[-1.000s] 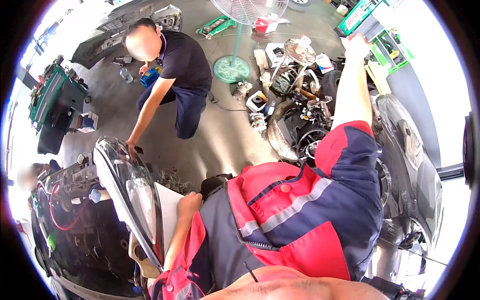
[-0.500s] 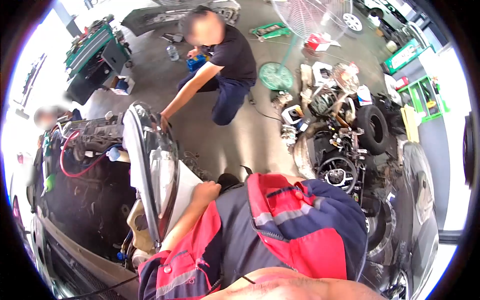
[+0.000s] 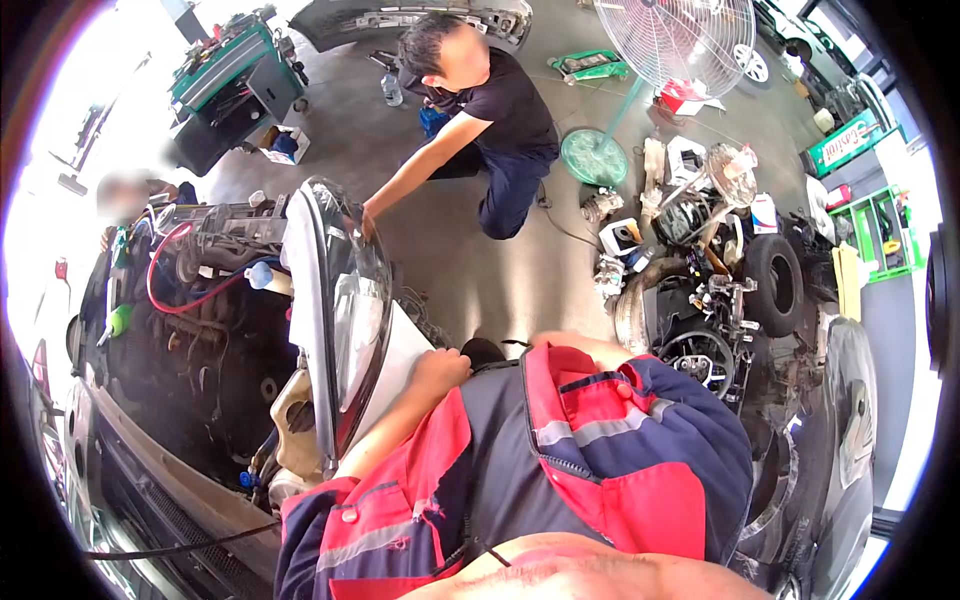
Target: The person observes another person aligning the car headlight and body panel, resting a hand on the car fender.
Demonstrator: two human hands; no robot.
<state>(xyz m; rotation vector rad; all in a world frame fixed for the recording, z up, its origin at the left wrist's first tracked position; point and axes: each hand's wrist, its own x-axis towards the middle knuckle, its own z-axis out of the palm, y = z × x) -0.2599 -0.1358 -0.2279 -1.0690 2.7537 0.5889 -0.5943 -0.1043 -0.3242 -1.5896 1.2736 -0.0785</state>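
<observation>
My left hand (image 3: 440, 371) is closed, its knuckles up, beside the edge of the white panel (image 3: 392, 362) below the headlight (image 3: 357, 315). What its fingers hold, if anything, is hidden. Only part of my right hand (image 3: 563, 340) shows past the front of my red and navy jacket; it is blurred, with its fingers unclear. A small dark thing (image 3: 516, 343) sticks out near it, too small to name. Across from me a crouching person has a hand (image 3: 369, 222) on the far end of the headlight.
The car's open engine bay (image 3: 200, 370) lies to my left, with a red hose (image 3: 160, 285). Car parts, a steering wheel (image 3: 700, 362) and a tyre (image 3: 774, 286) are piled to my right. A standing fan (image 3: 594, 157) and a tool cart (image 3: 225, 75) stand farther off.
The whole view has shifted right and slightly up. The crouching person's head has turned and their other hand has dropped from view. My left hand stays by the white panel; more of my right shows.
</observation>
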